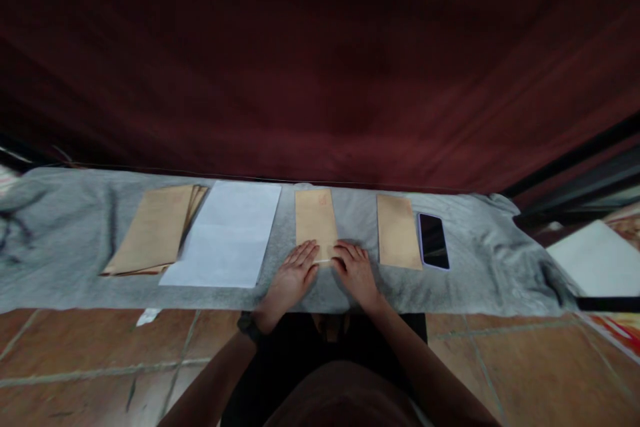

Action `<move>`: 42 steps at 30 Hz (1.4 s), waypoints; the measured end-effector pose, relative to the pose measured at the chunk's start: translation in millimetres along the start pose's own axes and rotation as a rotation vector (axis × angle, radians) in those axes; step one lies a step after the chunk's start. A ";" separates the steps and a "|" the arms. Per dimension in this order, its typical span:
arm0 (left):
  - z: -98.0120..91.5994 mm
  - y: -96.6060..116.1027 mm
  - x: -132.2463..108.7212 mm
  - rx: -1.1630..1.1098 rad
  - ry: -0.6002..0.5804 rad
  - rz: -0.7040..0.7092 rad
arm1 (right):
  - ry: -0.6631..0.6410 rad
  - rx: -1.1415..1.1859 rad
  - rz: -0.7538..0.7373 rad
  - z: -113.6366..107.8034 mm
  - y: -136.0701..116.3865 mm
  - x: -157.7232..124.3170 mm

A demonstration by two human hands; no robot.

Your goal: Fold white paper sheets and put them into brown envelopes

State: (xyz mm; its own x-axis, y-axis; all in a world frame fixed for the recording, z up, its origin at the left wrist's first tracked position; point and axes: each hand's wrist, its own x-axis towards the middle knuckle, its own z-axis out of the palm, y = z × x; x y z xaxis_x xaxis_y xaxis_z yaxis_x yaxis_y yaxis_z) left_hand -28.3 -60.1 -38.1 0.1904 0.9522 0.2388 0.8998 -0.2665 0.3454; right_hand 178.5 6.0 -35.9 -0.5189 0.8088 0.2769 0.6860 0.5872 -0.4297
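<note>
A brown paper envelope (315,217) with faint red print near its far end lies straight in front of me on the grey cloth. At its near end a flap is folded, with a thin white strip along the edge. My left hand (296,273) rests on the near left corner, its fingers stretched out over the paper. On the near right corner lies my right hand (356,270), fingers also extended and flat. The fingertips hide both near corners of the envelope.
Left of my hands lie white paper sheets (227,233) and a stack of brown envelopes (153,227). To the right are another brown envelope (399,230) and a phone (434,241). A grey cloth (480,253) covers the narrow table, against a dark red curtain (320,80).
</note>
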 end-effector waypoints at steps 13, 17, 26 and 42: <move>-17.2 8.1 17.7 0.177 -0.162 -0.010 | -0.222 -0.304 -0.298 -23.5 5.1 21.9; -19.3 12.3 19.6 0.218 -0.193 0.006 | -0.230 -0.323 -0.326 -23.2 4.8 23.2; -17.6 15.1 9.8 0.275 -0.149 0.040 | -0.180 -0.257 -0.246 -14.8 4.0 16.1; -1.6 17.8 -1.7 0.095 0.028 -0.092 | -0.153 -0.058 -0.200 -12.0 13.5 15.7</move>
State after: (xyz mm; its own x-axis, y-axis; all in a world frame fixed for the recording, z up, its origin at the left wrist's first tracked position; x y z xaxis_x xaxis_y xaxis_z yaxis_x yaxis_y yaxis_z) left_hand -13.2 -66.7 -31.0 0.0951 0.9672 0.2354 0.9463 -0.1613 0.2802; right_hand 185.7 27.1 -27.0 -0.7154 0.6645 0.2161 0.5878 0.7395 -0.3280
